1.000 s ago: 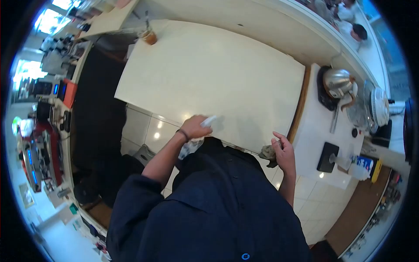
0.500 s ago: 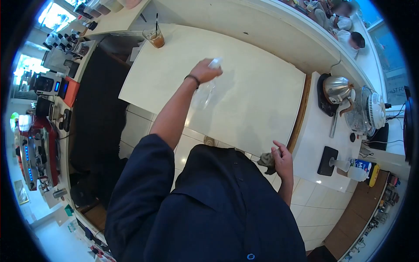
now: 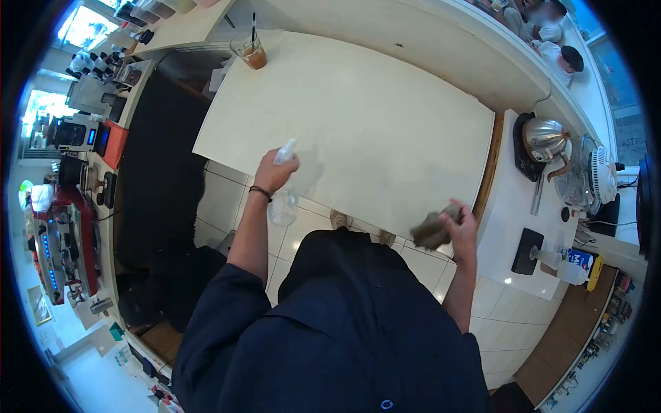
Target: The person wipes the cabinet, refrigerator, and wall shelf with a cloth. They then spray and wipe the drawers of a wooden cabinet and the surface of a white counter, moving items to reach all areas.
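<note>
My left hand point(image 3: 277, 172) is closed around the neck of a clear spray bottle point(image 3: 283, 208) with a white spray head. The bottle hangs at the front left edge of the cream-coloured table point(image 3: 358, 117), its body over the floor. Near the table's front right corner, my right hand point(image 3: 463, 230) grips a grey-green cloth point(image 3: 432, 230), bunched and somewhat blurred. On the far left corner of the table stands a glass point(image 3: 253, 54) with brown drink and a dark straw or stirrer in it.
A side counter on the right holds a steel gooseneck kettle point(image 3: 545, 140), a white fan point(image 3: 603, 172) and a black scale-like pad point(image 3: 527, 251). A red espresso machine point(image 3: 72, 244) stands far left. People point(image 3: 554, 58) sit beyond the low wall.
My left hand has drawn the spray bottle back from over the table toward me and to the left. My right hand has raised the cloth slightly toward the table's edge.
</note>
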Demonstrator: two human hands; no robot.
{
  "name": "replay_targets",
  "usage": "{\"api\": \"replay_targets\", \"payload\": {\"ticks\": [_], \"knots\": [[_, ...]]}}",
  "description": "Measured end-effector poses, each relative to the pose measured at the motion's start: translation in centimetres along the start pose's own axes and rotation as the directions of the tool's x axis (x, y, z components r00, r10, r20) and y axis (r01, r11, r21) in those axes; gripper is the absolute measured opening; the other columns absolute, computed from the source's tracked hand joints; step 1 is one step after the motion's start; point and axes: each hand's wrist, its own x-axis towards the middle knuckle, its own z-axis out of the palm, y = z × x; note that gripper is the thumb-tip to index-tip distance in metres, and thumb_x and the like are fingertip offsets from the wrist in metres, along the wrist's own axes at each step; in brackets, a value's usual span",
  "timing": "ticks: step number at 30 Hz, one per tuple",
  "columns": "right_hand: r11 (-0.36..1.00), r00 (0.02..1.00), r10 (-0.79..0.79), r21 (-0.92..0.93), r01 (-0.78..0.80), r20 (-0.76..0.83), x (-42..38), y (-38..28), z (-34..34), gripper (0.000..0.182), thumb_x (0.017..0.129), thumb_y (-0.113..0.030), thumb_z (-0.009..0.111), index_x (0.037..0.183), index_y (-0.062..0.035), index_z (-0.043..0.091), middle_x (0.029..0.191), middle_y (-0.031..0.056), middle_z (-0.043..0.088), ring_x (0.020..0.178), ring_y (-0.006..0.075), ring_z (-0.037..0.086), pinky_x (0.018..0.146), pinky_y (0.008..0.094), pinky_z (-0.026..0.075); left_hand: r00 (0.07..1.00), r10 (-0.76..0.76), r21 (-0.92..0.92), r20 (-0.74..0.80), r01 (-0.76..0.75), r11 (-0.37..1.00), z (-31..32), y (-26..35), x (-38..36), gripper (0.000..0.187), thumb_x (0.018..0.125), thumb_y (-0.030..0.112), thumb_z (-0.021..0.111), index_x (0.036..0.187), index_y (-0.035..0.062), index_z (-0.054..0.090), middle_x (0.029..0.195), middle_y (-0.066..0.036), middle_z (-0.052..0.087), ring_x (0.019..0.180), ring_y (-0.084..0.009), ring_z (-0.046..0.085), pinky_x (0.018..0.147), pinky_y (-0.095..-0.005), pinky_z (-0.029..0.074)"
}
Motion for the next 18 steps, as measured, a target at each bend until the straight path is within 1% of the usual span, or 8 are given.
{"api": "replay_targets", "payload": {"ticks": [3, 6, 9, 11, 13, 15, 17, 18], "knots": [[0.986, 0.984, -0.111, 0.105, 0.126, -0.140, 3.1, -1.9, -0.9, 0.046, 0.087, -0.010, 0.074, 0.128, 0.0022, 0.057, 0.112, 0.0069, 0.065, 0.100, 0.0155, 0.062, 0.091, 0.0304, 0.050, 0.988, 0.119, -0.035, 0.099, -0.116, 0.993, 1.7, 3.2, -0.6, 0.019, 0.075, 0.018, 0.067, 0.088, 0.0039, 0.065, 0.079, -0.007, 0.066, 0.073, -0.0162, 0.062, 0.070, -0.0327, 0.050], [0.944, 0.903, -0.245, 0.126, 0.305, -0.352, 6.9, 0.5, -1.4, 0.041, 0.090, -0.005, 0.068, 0.130, -0.0005, 0.057, 0.116, 0.0089, 0.064, 0.105, 0.0170, 0.061, 0.093, 0.0317, 0.050, 0.954, 0.228, -0.100, 0.196, -0.212, 0.972, 3.1, 4.7, -2.3, 0.018, 0.076, 0.012, 0.065, 0.093, 0.0046, 0.064, 0.083, -0.004, 0.063, 0.077, -0.0132, 0.061, 0.073, -0.0297, 0.050], [0.936, 0.878, -0.350, -0.081, 0.343, -0.325, 5.4, 0.2, 0.5, 0.043, 0.089, 0.002, 0.062, 0.131, -0.0062, 0.058, 0.122, 0.0109, 0.064, 0.108, 0.0243, 0.062, 0.095, 0.0344, 0.049, 0.924, 0.247, -0.177, 0.291, -0.202, 0.963, 4.3, 4.4, -4.8, 0.020, 0.076, 0.009, 0.064, 0.096, 0.0048, 0.063, 0.085, -0.003, 0.062, 0.079, -0.0130, 0.060, 0.073, -0.0294, 0.049], [0.858, 0.896, -0.390, -0.437, 0.269, -0.214, 2.3, 1.2, 1.9, 0.052, 0.084, 0.005, 0.061, 0.133, -0.0125, 0.058, 0.129, 0.0106, 0.062, 0.119, 0.0332, 0.057, 0.102, 0.0399, 0.045, 0.899, 0.218, -0.183, 0.379, -0.159, 0.970, 4.2, 3.6, -6.4, 0.021, 0.076, 0.011, 0.066, 0.095, 0.0047, 0.063, 0.086, -0.007, 0.064, 0.081, -0.0173, 0.063, 0.075, -0.0323, 0.050], [0.651, 0.890, -0.440, -0.725, 0.226, -0.118, -0.4, 5.4, 3.4, 0.056, 0.084, -0.007, 0.063, 0.138, -0.0169, 0.055, 0.144, 0.0099, 0.052, 0.134, 0.0413, 0.042, 0.110, 0.0506, 0.035, 0.894, 0.213, -0.134, 0.393, -0.174, 0.976, 4.4, 2.6, -7.8, 0.022, 0.075, 0.009, 0.065, 0.096, 0.0043, 0.062, 0.087, -0.007, 0.063, 0.082, -0.0181, 0.063, 0.075, -0.0321, 0.050], [0.382, 0.953, -0.264, -0.923, -0.038, -0.149, -3.4, 6.2, 6.2, 0.062, 0.087, -0.027, 0.061, 0.146, -0.0171, 0.045, 0.155, 0.0133, 0.036, 0.144, 0.0440, 0.024, 0.112, 0.0587, 0.026, 0.902, 0.201, -0.105, 0.383, -0.173, 0.979, 4.6, 1.7, -8.8, 0.023, 0.074, 0.008, 0.065, 0.096, 0.0039, 0.062, 0.088, -0.008, 0.062, 0.082, -0.0192, 0.063, 0.076, -0.0321, 0.050], [0.568, 0.946, -0.251, -0.822, -0.030, -0.208, -3.3, 10.4, 8.2, 0.070, 0.091, -0.041, 0.056, 0.152, -0.0132, 0.035, 0.160, 0.0178, 0.022, 0.146, 0.0454, 0.017, 0.112, 0.0631, 0.023, 0.914, 0.179, -0.083, 0.365, -0.160, 0.984, 4.5, 1.2, -9.5, 0.024, 0.073, 0.006, 0.064, 0.096, 0.0033, 0.062, 0.089, -0.009, 0.062, 0.083, -0.0203, 0.063, 0.077, -0.0323, 0.050], [0.557, 0.943, -0.250, -0.830, -0.045, -0.219, -3.3, 10.8, 8.8, 0.071, 0.092, -0.042, 0.055, 0.152, -0.0109, 0.034, 0.160, 0.0194, 0.021, 0.146, 0.0455, 0.016, 0.113, 0.0621, 0.022, 0.915, 0.172, -0.070, 0.364, -0.157, 0.985, 4.3, 1.1, -9.9, 0.024, 0.072, 0.006, 0.064, 0.096, 0.0032, 0.062, 0.089, -0.009, 0.062, 0.084, -0.0211, 0.063, 0.077, -0.0324, 0.050]]}}
